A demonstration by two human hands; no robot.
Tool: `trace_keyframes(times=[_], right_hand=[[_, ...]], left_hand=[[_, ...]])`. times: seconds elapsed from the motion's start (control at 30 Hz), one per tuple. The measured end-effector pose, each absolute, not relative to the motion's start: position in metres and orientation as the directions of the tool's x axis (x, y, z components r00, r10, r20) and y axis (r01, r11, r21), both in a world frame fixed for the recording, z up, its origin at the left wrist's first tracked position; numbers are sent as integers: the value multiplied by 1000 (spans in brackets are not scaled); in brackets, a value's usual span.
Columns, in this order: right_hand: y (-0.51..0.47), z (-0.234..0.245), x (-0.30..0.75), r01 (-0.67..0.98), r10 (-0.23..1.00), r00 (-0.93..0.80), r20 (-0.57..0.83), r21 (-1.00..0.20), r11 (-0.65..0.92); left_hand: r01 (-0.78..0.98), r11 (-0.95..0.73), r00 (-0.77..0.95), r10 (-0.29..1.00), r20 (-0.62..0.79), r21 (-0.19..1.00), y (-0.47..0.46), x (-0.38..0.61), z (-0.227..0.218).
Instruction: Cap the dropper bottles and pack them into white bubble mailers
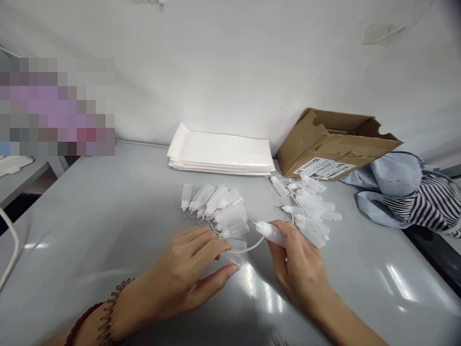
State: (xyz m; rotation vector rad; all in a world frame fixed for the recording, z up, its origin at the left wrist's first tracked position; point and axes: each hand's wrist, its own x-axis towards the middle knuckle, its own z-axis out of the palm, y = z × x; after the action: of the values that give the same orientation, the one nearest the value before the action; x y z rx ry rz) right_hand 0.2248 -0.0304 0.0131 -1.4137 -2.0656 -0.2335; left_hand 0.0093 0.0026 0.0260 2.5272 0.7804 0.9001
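Observation:
My right hand (297,264) is closed around a translucent needle-tip dropper bottle (272,233), tilted so its thin metal needle points up and left. A flexible white strap (252,247) curves from this bottle's neck toward the left fingertips. My left hand (196,269) hovers low over the table, thumb and index finger apart. Between and behind those fingers lies a clear bottle (237,245), partly hidden. Several similar bottles (216,199) lie in a pile just beyond the left hand. Another heap of bottles with straps and needle tips (313,206) lies beyond the right hand.
White padded envelopes (223,149) are stacked against the wall. Right of them stands an open cardboard box (334,144) with a label. A light-blue and striped cloth bag (406,192) lies at the right, above a black object (432,254). A white cable (12,245) hangs at the left.

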Motion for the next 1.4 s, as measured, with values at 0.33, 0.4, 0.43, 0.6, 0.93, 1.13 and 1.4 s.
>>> trace_keyframes(times=[0.33,0.4,0.43,0.6,0.93,1.13,1.4], right_hand=[[-30,9,226,829,775,-447,446,-120,547],[-31,9,226,816,765,-458,452,-126,563],[-32,10,225,813,762,-455,461,-135,567],[-33,11,224,794,750,-454,480,-163,585],[-34,12,226,786,741,-489,461,-135,603],[-35,12,225,766,719,-497,486,-144,626],[-34,12,226,768,724,-495,480,-146,623]], left_hand=[[400,-801,566,599,566,446,3,7,22],[427,-810,568,586,578,401,4,7,23],[435,-816,571,577,583,382,4,7,23],[436,-838,587,541,603,328,4,9,23],[416,-846,586,529,613,333,4,10,23],[408,-846,585,530,613,343,3,10,20],[398,-854,585,518,625,335,4,11,20]])
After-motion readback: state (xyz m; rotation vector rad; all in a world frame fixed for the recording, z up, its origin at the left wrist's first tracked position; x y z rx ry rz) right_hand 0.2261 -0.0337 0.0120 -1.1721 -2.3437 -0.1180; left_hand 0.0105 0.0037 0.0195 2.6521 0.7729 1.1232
